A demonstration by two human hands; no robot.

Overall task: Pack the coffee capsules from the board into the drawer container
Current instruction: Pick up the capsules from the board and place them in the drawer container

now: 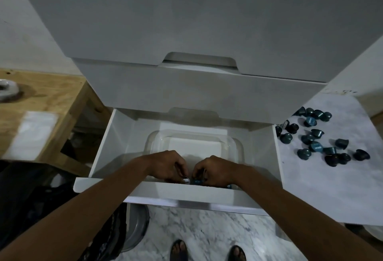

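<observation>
Both hands low inside open white drawer [103,147], at near edge of clear container [234,142]. Left hand [167,165] curled, fingers [182,170] pinched on silver-topped capsule [186,180]. Right hand [215,170] curled over teal capsule [196,181] (grip partly hidden, cannot tell if clamped). More dark teal capsules [317,136] lie scattered on white board [331,178] at right, well apart from hands. Wooden table [51,95] at left.

Pale lettering showing on foil lids of two blue coffee capsules [310,121] [317,147] lying on white board [323,178]; print too small, blurred for reading. No other text showing.
</observation>
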